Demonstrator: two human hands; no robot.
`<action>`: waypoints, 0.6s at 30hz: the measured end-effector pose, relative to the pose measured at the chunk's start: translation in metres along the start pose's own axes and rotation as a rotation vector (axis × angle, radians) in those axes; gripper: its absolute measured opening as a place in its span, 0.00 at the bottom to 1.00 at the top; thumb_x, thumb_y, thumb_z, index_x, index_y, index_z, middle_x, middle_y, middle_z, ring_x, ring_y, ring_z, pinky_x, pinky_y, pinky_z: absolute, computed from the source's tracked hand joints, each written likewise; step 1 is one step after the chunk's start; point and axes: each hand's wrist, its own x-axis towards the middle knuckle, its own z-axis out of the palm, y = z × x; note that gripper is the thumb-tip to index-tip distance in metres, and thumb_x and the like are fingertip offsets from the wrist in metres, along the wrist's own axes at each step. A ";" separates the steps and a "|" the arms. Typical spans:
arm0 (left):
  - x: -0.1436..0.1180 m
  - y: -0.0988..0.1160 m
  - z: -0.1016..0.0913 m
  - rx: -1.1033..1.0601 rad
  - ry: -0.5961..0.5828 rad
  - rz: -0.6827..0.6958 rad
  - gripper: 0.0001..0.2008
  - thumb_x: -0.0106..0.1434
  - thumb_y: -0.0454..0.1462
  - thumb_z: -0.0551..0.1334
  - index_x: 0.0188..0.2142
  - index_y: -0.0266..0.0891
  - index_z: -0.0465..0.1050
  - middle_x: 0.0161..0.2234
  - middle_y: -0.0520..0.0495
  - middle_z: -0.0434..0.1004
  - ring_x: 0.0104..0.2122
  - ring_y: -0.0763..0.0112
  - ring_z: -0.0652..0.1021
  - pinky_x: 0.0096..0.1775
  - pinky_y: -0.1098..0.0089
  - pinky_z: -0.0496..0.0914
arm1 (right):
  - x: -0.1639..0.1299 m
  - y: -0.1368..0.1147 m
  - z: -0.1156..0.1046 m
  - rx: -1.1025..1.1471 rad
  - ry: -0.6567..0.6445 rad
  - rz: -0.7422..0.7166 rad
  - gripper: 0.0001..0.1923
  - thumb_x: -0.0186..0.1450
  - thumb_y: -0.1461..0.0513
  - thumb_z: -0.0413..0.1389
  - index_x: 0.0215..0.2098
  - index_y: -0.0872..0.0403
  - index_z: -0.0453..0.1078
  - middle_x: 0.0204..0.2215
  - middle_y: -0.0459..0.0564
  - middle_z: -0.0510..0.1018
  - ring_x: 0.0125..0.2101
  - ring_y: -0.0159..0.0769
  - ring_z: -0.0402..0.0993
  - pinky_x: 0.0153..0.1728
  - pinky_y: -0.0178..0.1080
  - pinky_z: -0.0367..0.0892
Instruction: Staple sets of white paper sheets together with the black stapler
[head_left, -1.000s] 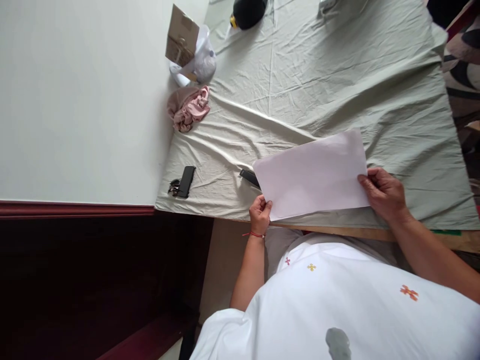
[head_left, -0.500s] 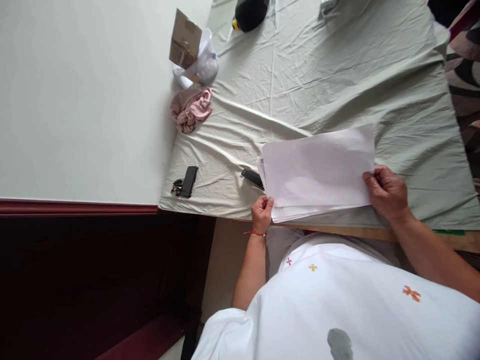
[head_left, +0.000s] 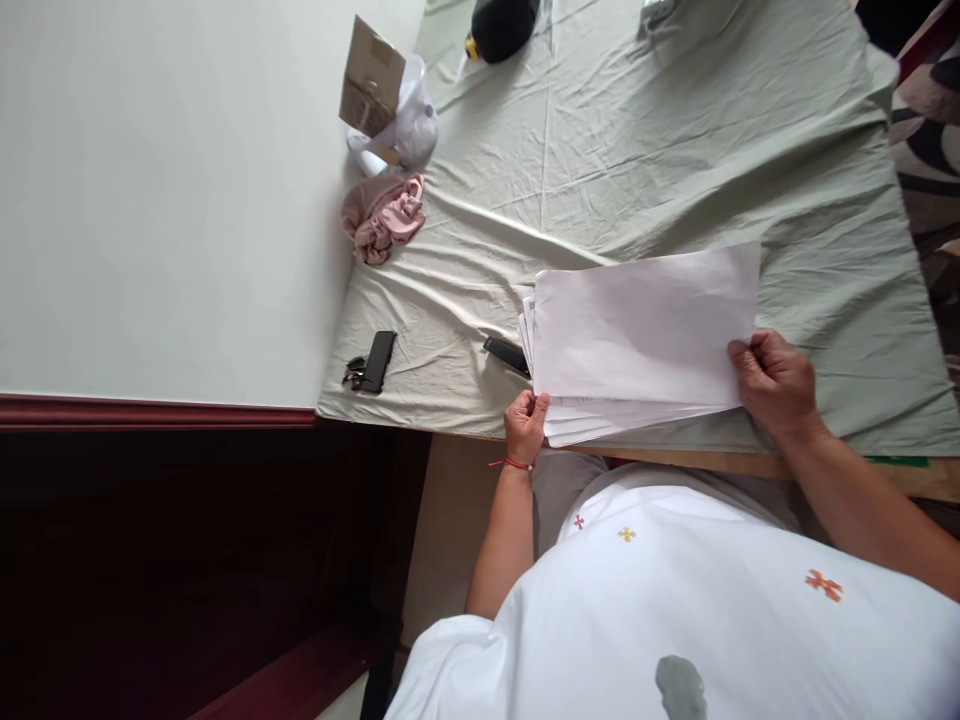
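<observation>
A: Paper stack (head_left: 637,340) fanning out more than a second ago, top sheet lifting off the rest.

B: Yep, left hand (head_left: 526,425) pinching the near corner, right hand (head_left: 772,385) gripping the far edge. Sitting between both, over the sheet-covered table (head_left: 675,150), phone (head_left: 505,354) just beyond left hand.

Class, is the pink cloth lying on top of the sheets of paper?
No: the pink cloth lies by the wall, apart from the paper.
</observation>
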 end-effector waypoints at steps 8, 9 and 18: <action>0.000 -0.006 -0.004 -0.095 -0.110 -0.067 0.23 0.59 0.55 0.71 0.31 0.39 0.71 0.24 0.55 0.66 0.25 0.77 0.65 0.30 0.74 0.61 | 0.001 0.005 0.001 0.038 0.001 -0.012 0.12 0.68 0.51 0.58 0.39 0.51 0.70 0.26 0.45 0.74 0.27 0.32 0.65 0.32 0.36 0.60; 0.000 -0.006 -0.003 -0.070 -0.080 -0.062 0.24 0.60 0.56 0.71 0.29 0.39 0.70 0.23 0.56 0.64 0.24 0.78 0.63 0.29 0.74 0.60 | 0.000 0.004 0.002 0.044 -0.001 -0.009 0.12 0.68 0.51 0.58 0.39 0.51 0.70 0.26 0.44 0.73 0.27 0.32 0.64 0.32 0.36 0.60; -0.001 -0.005 -0.007 -0.161 -0.141 -0.047 0.22 0.59 0.53 0.72 0.35 0.37 0.76 0.29 0.52 0.75 0.29 0.75 0.71 0.34 0.73 0.66 | 0.003 0.009 0.003 0.055 0.035 -0.033 0.20 0.66 0.43 0.57 0.36 0.50 0.69 0.22 0.41 0.70 0.25 0.32 0.62 0.29 0.36 0.59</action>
